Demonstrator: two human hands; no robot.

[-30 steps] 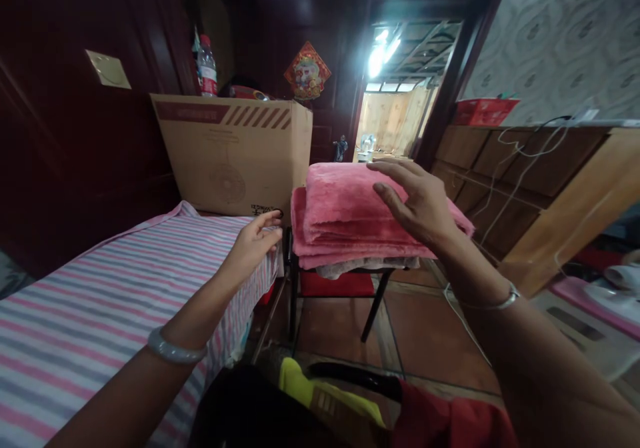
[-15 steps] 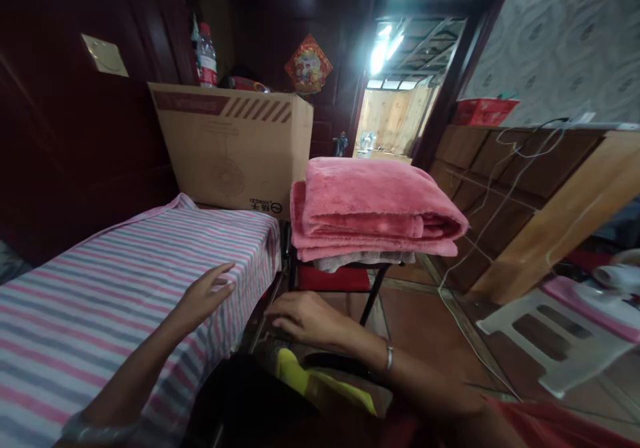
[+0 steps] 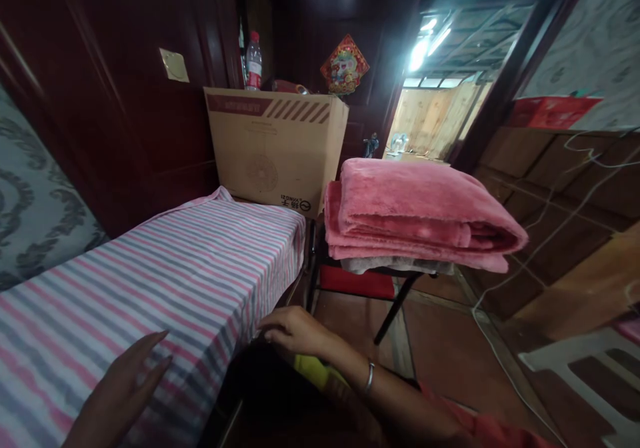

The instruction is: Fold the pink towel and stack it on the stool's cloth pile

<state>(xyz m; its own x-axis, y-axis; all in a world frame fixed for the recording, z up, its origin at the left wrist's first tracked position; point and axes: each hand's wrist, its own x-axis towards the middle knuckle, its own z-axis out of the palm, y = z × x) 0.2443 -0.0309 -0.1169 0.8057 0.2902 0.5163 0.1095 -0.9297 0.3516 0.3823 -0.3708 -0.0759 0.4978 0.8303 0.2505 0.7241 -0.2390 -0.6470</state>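
Note:
My left hand lies flat with fingers apart on the pink, grey and white striped sheet of the bed, near its front corner. My right hand is low beside the bed's edge, fingers curled down onto a dark object with a yellow-green part; what it grips is not clear. A folded pink fleece blanket rests on a dark folding stool, apart from both hands.
A large cardboard box stands at the bed's far end, with a water bottle behind it. Dark wood panelling lines the left. A wooden cabinet with white cables and a white plastic stool are on the right. An open doorway is ahead.
My right hand left the top of the pink blanket and dropped down beside the bed. My left hand slid back along the sheet toward me. The view turned left.

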